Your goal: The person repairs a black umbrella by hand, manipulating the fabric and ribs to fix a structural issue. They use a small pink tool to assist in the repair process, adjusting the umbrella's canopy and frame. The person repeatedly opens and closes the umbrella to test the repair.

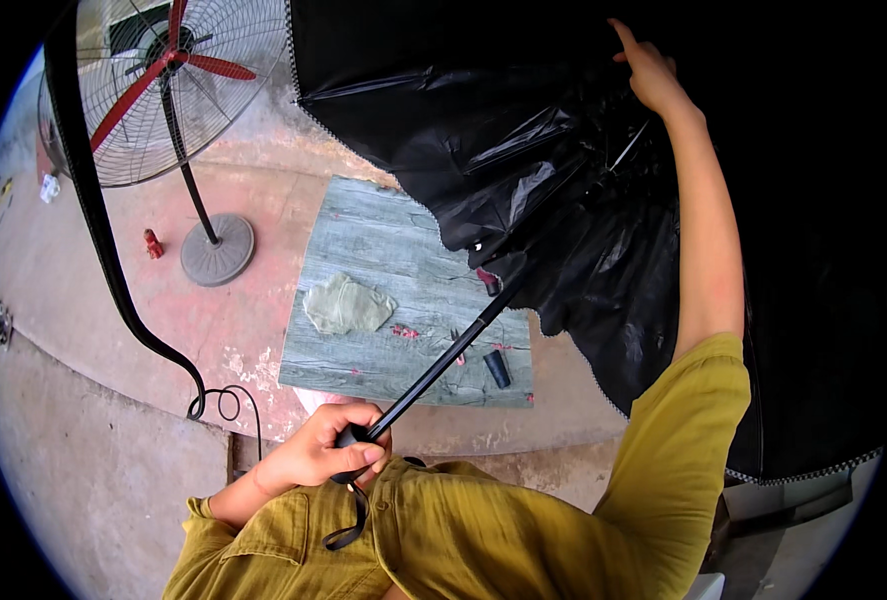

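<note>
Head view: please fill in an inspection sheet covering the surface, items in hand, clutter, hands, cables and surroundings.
Surface: grey-blue wood-patterned top, laid with small items.
Items in hand: black umbrella, its near canopy panels wrinkled, shaft slanting down to the handle.
Clutter: pale crumpled cloth, dark cylinder and a few small reddish bits, too small to identify.
Left hand: closed around the handle.
Right hand: raised by the canopy, index finger extended; contact cannot be told.
Cables: thin dark cord, looped at left; its ends cannot be traced.
Surroundings: pedestal fan with red blades, small red object on the worn floor.
</note>
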{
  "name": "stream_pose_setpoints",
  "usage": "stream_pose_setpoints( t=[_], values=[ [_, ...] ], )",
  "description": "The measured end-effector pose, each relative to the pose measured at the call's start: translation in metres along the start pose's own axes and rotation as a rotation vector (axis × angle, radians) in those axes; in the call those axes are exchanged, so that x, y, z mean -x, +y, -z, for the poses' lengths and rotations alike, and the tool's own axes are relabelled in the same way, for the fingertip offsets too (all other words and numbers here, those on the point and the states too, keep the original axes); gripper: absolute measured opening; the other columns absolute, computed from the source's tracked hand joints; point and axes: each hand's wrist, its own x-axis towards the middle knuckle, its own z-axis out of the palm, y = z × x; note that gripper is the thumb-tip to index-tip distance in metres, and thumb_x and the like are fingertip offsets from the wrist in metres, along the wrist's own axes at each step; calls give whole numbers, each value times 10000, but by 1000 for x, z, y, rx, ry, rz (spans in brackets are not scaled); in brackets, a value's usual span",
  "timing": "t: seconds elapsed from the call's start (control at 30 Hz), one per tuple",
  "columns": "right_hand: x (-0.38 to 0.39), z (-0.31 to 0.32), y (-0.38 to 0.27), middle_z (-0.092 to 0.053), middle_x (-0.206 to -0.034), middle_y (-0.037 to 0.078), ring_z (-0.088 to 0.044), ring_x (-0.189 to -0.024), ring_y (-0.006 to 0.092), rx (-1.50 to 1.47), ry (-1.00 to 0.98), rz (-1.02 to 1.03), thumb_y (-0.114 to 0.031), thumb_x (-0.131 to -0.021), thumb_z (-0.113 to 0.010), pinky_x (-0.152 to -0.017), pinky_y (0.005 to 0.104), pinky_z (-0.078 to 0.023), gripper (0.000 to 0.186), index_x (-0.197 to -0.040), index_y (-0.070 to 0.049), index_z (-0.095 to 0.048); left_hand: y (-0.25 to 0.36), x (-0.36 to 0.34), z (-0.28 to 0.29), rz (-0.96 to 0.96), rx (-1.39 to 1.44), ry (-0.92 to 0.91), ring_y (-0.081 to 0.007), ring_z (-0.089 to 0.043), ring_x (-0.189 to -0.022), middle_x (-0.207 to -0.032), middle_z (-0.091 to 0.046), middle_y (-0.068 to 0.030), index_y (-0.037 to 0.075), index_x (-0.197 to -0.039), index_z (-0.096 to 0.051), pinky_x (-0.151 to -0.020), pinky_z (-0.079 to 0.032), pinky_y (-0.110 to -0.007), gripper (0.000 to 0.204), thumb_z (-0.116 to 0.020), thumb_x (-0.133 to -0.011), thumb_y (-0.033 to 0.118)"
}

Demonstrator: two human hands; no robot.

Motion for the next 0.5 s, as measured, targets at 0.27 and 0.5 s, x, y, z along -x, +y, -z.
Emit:
stream_pose_setpoints(
  t=[0.27, 0.5],
  values=[
    [-1, 11, -16, -591, -1250, 68, -553, -1171, 320, 62, -37, -7, 191, -789, -410, -1071, 458, -386, 885, -1498, -313, -247, 3, -1, 1, -9, 0, -11, -111, -550, -571, -724, -568, -57, -10, -854, -527, -507, -438, -244, 181, -609, -928, 134],
    [7, 13, -21, -557, -1294, 79, -538, -1178, 304, 91, -82, -69, 203, -773, -418, -1062, 422, -382, 915, -1512, -298, -218, -1, 5, -4, -2, 13, -15, -104, -567, -588, -741, -579, -52, -12, -852, -542, -521, -451, -233, 152, -598, -924, 110]
  ],
)
